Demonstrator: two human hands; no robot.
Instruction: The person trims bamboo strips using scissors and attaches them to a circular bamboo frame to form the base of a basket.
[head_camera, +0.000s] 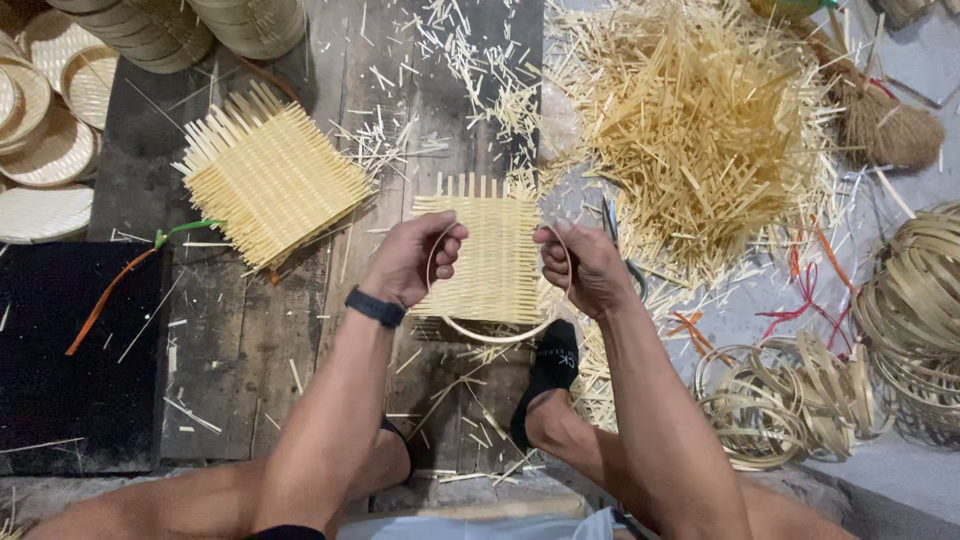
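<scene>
Two bare hands meet over a dark plank floor (270, 330), each pinching one side of a thin pale bamboo hoop (497, 335). The left hand (412, 258), with a black band on its wrist, has its grip clenched on the hoop's left arc, thumb and fingers closed around the strip. The right hand (585, 262) is clenched likewise on the right arc. The hoop curves down between them, its lower bend hanging just above a foot in a black sock (549, 372).

Directly behind the hoop and the hands lies a small square mat of woven pale bamboo slats (490, 255), flat on the planks, with loose slat ends sticking up along its top edge. A second, larger woven square mat (268, 182) lies to the left, turned at an angle, well apart from the hands.

Right of the small mat, a big heap of cut bamboo slivers (690, 130) spreads over the floor, with shorter offcuts scattered around it. A pair of dark scissors (622, 250) lies just beside the right hand. Further right sit bundles of coiled bamboo hoops (790, 395). Finished round woven trays (45, 150) are stacked at the far left edge, and a straw whisk broom (885, 125) lies at the upper right.
</scene>
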